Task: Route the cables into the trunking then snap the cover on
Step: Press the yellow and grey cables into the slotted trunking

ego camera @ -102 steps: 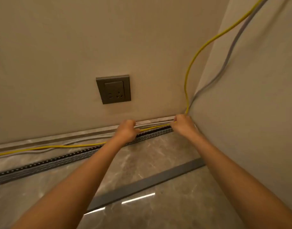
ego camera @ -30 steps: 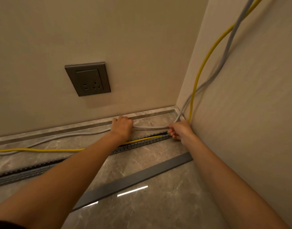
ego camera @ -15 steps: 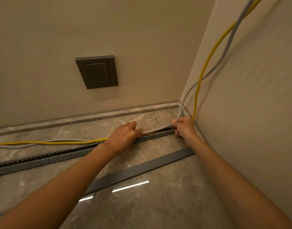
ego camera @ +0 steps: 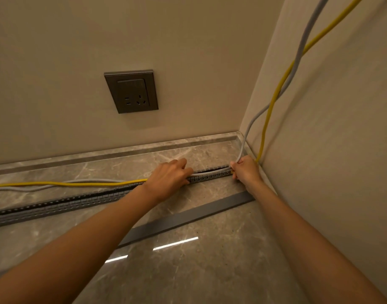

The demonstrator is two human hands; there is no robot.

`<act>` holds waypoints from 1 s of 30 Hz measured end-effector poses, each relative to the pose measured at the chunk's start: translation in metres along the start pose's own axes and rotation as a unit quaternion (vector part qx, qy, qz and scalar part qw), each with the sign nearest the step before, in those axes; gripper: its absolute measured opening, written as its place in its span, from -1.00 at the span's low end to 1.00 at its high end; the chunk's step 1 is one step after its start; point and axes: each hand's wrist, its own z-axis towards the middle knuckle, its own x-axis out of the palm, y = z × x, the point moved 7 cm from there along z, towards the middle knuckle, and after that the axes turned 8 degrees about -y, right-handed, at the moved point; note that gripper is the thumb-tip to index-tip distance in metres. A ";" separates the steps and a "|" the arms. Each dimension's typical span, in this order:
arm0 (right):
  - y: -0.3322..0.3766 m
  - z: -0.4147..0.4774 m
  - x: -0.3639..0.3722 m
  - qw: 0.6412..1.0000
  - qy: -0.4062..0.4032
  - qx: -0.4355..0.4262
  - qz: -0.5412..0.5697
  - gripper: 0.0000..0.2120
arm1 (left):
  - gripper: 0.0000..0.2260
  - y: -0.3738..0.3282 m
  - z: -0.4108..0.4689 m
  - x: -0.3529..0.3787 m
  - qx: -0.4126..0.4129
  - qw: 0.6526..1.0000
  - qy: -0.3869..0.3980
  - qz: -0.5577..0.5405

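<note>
2 beige walls [ego camera: 144, 29] meet at a corner above a marbled floor [ego camera: 210, 270]. The slotted grey trunking [ego camera: 67, 202] runs left to right along the floor, and its flat cover [ego camera: 188, 218] lies loose on the near side. The yellow cable [ego camera: 56, 183] and grey cable [ego camera: 297, 53] drop down the right wall. Between the hands the grey one sits in the channel; further left both lie on the floor beyond the trunking. A socket [ego camera: 131, 91] is on the far wall. The left hand [ego camera: 168, 178], palm down with fingers nearly straight, presses the cables at the trunking. The right hand [ego camera: 246, 170] curls round the grey cable at the trunking's right end.
</note>
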 end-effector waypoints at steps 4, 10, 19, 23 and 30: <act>-0.002 0.002 0.002 1.000 -0.014 0.008 -0.007 -0.64 | -0.72 -0.006 -0.004 0.005 0.027 0.997 -0.036 0.062; -0.001 0.003 0.007 1.000 -0.014 0.004 -0.007 -0.68 | -0.74 -0.016 -0.013 0.006 0.066 0.993 -0.037 0.091; 0.000 -0.004 0.005 0.999 0.030 0.011 -0.005 -0.75 | -0.63 -0.009 -0.031 0.003 -0.008 0.999 -0.045 0.028; 0.001 -0.009 0.002 0.999 0.032 0.018 0.023 -0.78 | -0.66 -0.012 -0.026 0.000 -0.010 0.999 -0.028 0.044; 0.013 -0.021 0.001 0.994 0.040 -0.014 -0.101 -0.74 | -0.86 0.006 -0.014 0.011 -0.109 0.993 0.002 -0.037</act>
